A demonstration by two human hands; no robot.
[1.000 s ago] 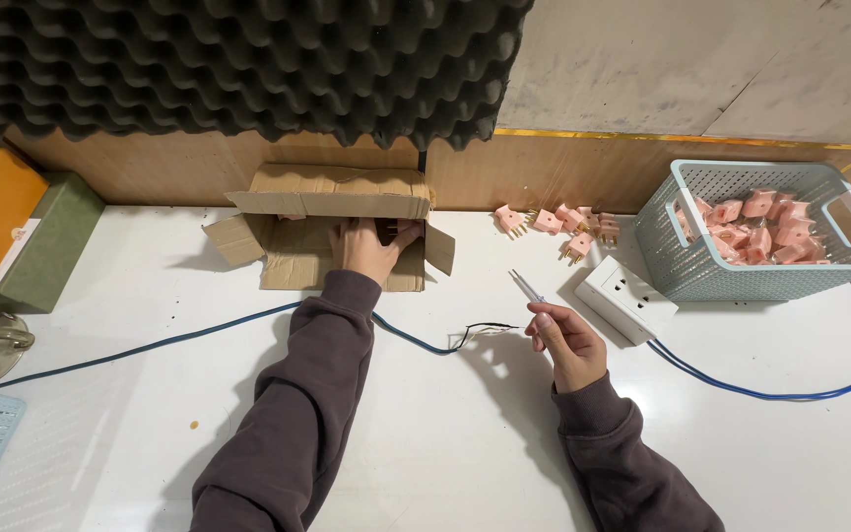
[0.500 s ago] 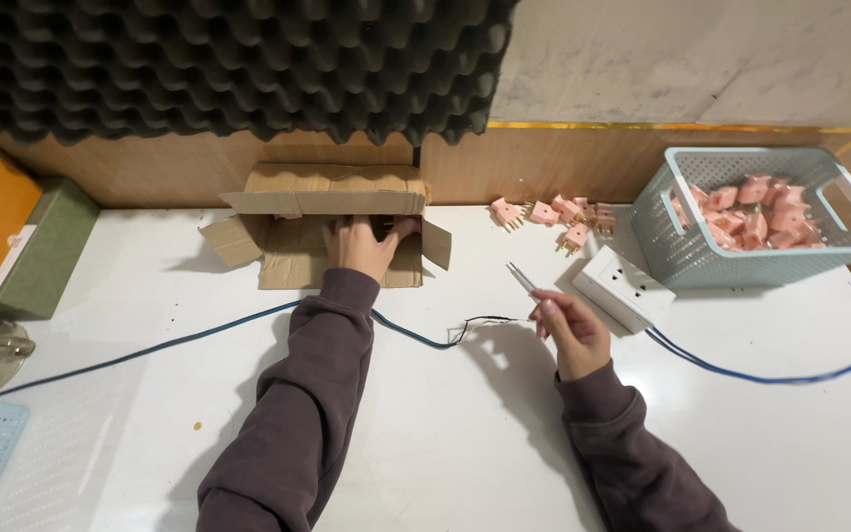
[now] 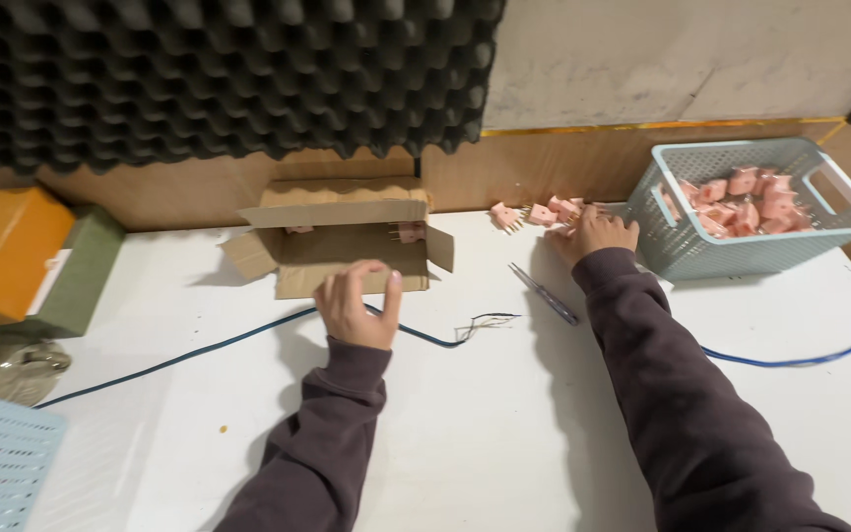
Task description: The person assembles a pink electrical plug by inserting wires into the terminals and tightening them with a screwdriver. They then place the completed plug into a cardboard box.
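Matt brown corrugated cardboard box point(image 3: 347, 241), smooth white table point(image 3: 465, 433) with a slight sheen, glossy pink plastic plugs point(image 3: 542, 214), pale blue perforated plastic basket point(image 3: 741, 251), shiny metal tweezers point(image 3: 544, 294), blue rubbery cable point(image 3: 199, 352), soft dark cloth sleeves point(image 3: 682, 394), dark egg-crate foam point(image 3: 219, 79)

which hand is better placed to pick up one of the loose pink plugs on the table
Right. The right hand already rests on the loose pink plugs beside the basket; the left hand hovers by the cardboard box.
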